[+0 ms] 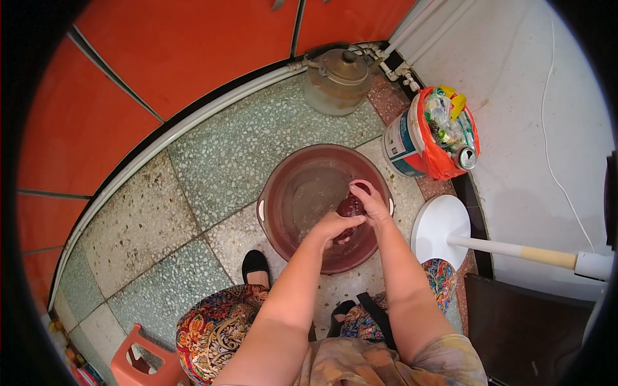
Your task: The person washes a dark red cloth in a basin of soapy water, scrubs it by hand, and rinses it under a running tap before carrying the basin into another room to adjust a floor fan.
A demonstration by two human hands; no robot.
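A wide brown-red plastic basin (273, 222) with cloudy water in it stands on the floor in front of me. Over its right side my two hands hold a dark red, wet, glossy thing (349, 206); whether it is a cloth or something firm I cannot tell. My left hand (335, 226) closes on its lower end, thumb pointing right. Around its upper right side curl the fingers of my right hand (370, 204). Part of the thing is hidden under both hands.
Beyond the basin stands a worn metal kettle (338, 83). A bucket (405, 145) with a red bag of rubbish is at right, near a white round-based stand (441, 228). An orange stool (138, 360) sits at lower left, and red cabinets (180, 51) line the back.
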